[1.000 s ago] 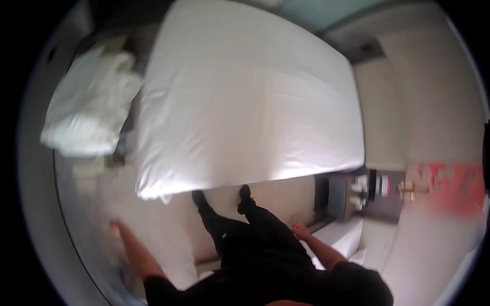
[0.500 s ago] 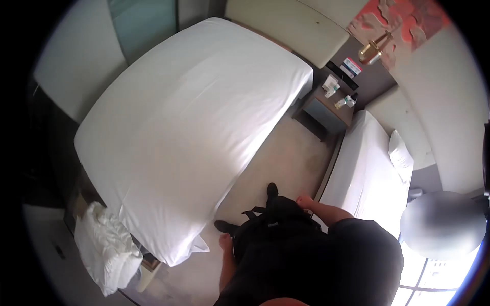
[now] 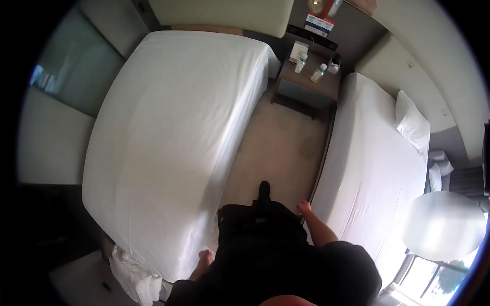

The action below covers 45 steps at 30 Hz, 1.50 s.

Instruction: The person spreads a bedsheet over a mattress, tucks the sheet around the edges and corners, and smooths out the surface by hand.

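My left hand point(image 3: 204, 258) hangs low by the near corner of the left bed point(image 3: 158, 143), its fingers curled and nothing visible in them. I cannot tell whether it touches the white sheet. On the other side, my right hand point(image 3: 303, 207) is loosely closed beside the edge of the right bed point(image 3: 357, 173), also with nothing visible in it. Smooth white sheets cover both beds. One dark shoe point(image 3: 264, 189) shows on the carpet between them.
A nightstand point(image 3: 311, 84) stands between the beds, bearing bottles point(image 3: 319, 73) and small items. White bunched bedding point(image 3: 133, 275) lies by the left bed's foot. A pillow point(image 3: 412, 122) rests on the right bed. A round pale shape point(image 3: 443, 227) hides part of the window side.
My view has turned and moved forward between the beds, so the nightstand looks nearer. My left hand now appears lower and closer to the left bed. Both hands stay curled.
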Available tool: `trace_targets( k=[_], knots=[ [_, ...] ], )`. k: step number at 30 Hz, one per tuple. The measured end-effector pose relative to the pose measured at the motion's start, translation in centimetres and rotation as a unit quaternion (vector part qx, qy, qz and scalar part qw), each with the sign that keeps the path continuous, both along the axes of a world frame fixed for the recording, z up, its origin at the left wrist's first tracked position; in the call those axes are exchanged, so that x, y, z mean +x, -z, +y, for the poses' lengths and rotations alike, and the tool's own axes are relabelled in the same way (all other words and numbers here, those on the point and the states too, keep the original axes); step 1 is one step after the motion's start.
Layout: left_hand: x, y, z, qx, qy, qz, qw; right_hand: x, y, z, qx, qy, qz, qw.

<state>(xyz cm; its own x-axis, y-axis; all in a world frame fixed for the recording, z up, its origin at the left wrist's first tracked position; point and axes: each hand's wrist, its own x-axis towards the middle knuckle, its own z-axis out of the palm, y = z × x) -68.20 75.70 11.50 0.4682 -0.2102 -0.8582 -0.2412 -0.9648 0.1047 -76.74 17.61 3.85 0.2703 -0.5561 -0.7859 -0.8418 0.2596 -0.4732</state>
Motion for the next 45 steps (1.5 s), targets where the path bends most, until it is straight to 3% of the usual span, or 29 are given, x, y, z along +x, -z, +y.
trace_targets(
  k=[4, 5, 6, 7, 8, 9, 11, 13, 15, 16, 19, 21, 22, 23, 24, 25, 26, 27, 28, 29, 31, 32, 33, 34, 35, 37, 40, 43, 45],
  knots=[
    [4.9, 7.9, -11.5, -0.072, -0.283, -0.034, 0.956, 3.8, 2.9, -3.7, 0.097, -0.002, -0.017, 0.995],
    [6.9, 8.6, -13.1, -0.074, -0.307, -0.050, 0.948, 5.4, 2.9, -4.6, 0.129, 0.017, -0.020, 0.991],
    [10.9, 6.0, -15.3, -0.035, -0.232, 0.007, 0.972, 6.6, 2.4, -5.8, 0.159, 0.044, -0.016, 0.986],
    [13.5, 3.9, -16.3, -0.116, -0.262, 0.018, 0.958, 7.9, 2.7, -6.5, 0.152, 0.002, -0.006, 0.988],
    [15.0, 6.4, -16.0, -0.149, -0.089, -0.053, 0.983, 9.3, 3.2, -7.1, 0.142, -0.030, 0.001, 0.989],
    [16.4, 7.3, -16.5, -0.177, -0.201, -0.068, 0.961, 10.8, 3.6, -8.1, 0.130, -0.058, 0.008, 0.990],
    [19.0, 9.1, -19.1, -0.228, -0.411, -0.099, 0.877, 14.3, 2.6, -10.9, 0.054, -0.213, -0.089, 0.972],
    [22.9, 5.5, -24.9, -0.250, -0.677, -0.044, 0.691, 19.0, 2.4, -14.0, -0.001, -0.312, -0.120, 0.942],
    [24.9, 7.5, -28.4, -0.175, -0.723, 0.021, 0.668, 24.6, 2.3, -17.9, -0.045, -0.401, -0.118, 0.907],
    [25.2, 8.4, -29.9, -0.155, -0.741, 0.073, 0.650, 27.5, 2.0, -19.9, -0.063, -0.444, -0.096, 0.889],
    [26.0, 9.2, -34.2, -0.130, -0.669, 0.180, 0.710, 37.3, 0.4, -26.9, -0.098, -0.596, 0.026, 0.796],
    [28.3, 11.1, -38.2, -0.129, -0.641, 0.216, 0.725, 45.8, -0.5, -32.0, -0.089, -0.553, 0.056, 0.827],
    [29.6, 13.9, -40.1, -0.175, -0.675, 0.166, 0.697, 51.8, -1.4, -34.0, -0.040, -0.430, 0.007, 0.902],
    [33.0, 14.7, -42.3, -0.228, -0.726, 0.162, 0.628, 58.0, -2.7, -35.8, 0.005, -0.298, -0.053, 0.953],
    [36.5, 14.9, -44.5, -0.275, -0.768, 0.156, 0.557, 62.8, -2.0, -36.8, -0.060, -0.330, -0.076, 0.939],
    [39.4, 13.6, -46.3, -0.337, -0.661, 0.008, 0.670, 66.4, 0.9, -38.9, -0.086, -0.354, -0.068, 0.929],
    [43.0, 11.6, -48.5, -0.349, -0.666, -0.028, 0.659, 70.7, 0.2, -38.5, -0.096, -0.312, -0.105, 0.940],
    [46.9, 9.1, -50.8, -0.361, -0.668, -0.064, 0.648, 75.1, 0.8, -39.0, -0.119, -0.347, -0.150, 0.918],
    [50.4, 7.4, -53.2, -0.324, -0.792, 0.013, 0.517, 79.7, 1.8, -39.9, -0.141, -0.384, -0.194, 0.892],
    [52.8, 7.5, -55.0, -0.338, -0.779, -0.005, 0.528, 84.2, 3.6, -41.1, -0.229, -0.477, -0.308, 0.791],
    [56.7, 8.7, -58.2, -0.360, -0.752, -0.035, 0.550, 92.0, 4.4, -41.1, -0.312, -0.527, -0.412, 0.674],
    [58.3, 10.0, -59.5, -0.348, -0.755, -0.005, 0.555, 95.7, 1.7, -39.4, -0.318, -0.505, -0.417, 0.686],
    [59.6, 11.4, -60.9, -0.335, -0.759, 0.026, 0.558, 98.4, 0.8, -38.8, -0.334, -0.529, -0.290, 0.724],
    [61.7, 12.0, -62.5, -0.323, -0.761, 0.055, 0.560, 101.3, 2.5, -39.4, -0.408, -0.545, -0.260, 0.684],
    [63.6, 12.3, -64.3, -0.293, -0.795, 0.095, 0.523, 103.9, 3.9, -39.8, -0.479, -0.556, -0.231, 0.639],
    [67.7, 11.3, -67.5, -0.308, -0.863, 0.143, 0.374, 106.2, 5.2, -40.0, -0.484, -0.542, -0.222, 0.650],
    [71.5, 12.9, -70.2, -0.278, -0.903, 0.199, 0.260, 107.4, 5.9, -37.9, -0.492, -0.455, -0.106, 0.735],
    [72.8, 14.5, -72.1, -0.233, -0.934, 0.168, 0.213, 107.7, 5.8, -38.3, -0.491, -0.462, -0.109, 0.731],
    [72.2, 15.0, -72.9, -0.220, -0.937, 0.131, 0.237, 107.0, 6.5, -38.9, -0.449, -0.444, -0.161, 0.758]
  ],
)
